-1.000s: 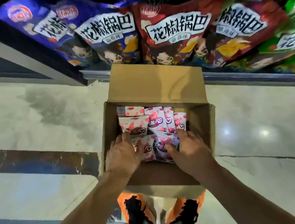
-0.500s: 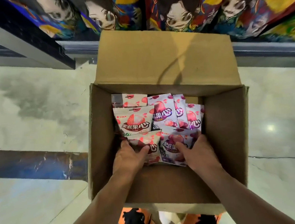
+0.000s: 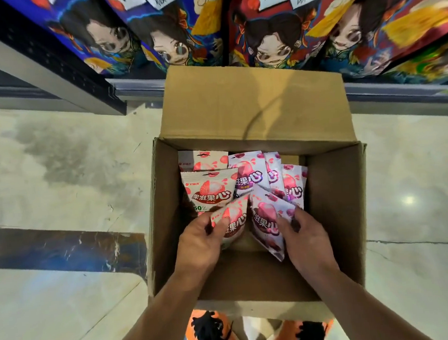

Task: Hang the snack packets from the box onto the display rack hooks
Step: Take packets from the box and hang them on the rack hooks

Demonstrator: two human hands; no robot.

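- Gripping a small pink-and-white strawberry-print foil snack packet [image 3: 233,222], the left hand [image 3: 199,241] has fingers and thumb curled round its near-left corner; this packet is tilted and sits low inside the box, towards the near side
- the right hand [image 3: 307,239] pinches a small purple-and-white foil snack packet [image 3: 266,223] by its right edge; it is also tilted and lies just beside the pink one, though whether the two touch I cannot tell
- progress, as a judgement: this is the picking-up step, since both held packets are within the box walls and no packet of this small kind shows on a hook, so the hanging seems all yet to do
- count of small packets in view: seven, two in the hands and five loose packets [image 3: 209,189] overlapping in the far half of the box; more may lie hidden beneath
- one open brown cardboard box [image 3: 336,214] stands on the floor, its far flap folded out towards the rack
- the grey metal rack rail [image 3: 399,94] runs behind the box; no hooks are in view
- five large cartoon-printed snack bags [image 3: 273,31] fill the top of the view above that rail: two blue, two red, and one green at the right edge
- pale polished stone floor [image 3: 56,169] surrounds the box, with one dark band at the left
- two orange-and-black shoes [image 3: 209,334] show below the box's near edge
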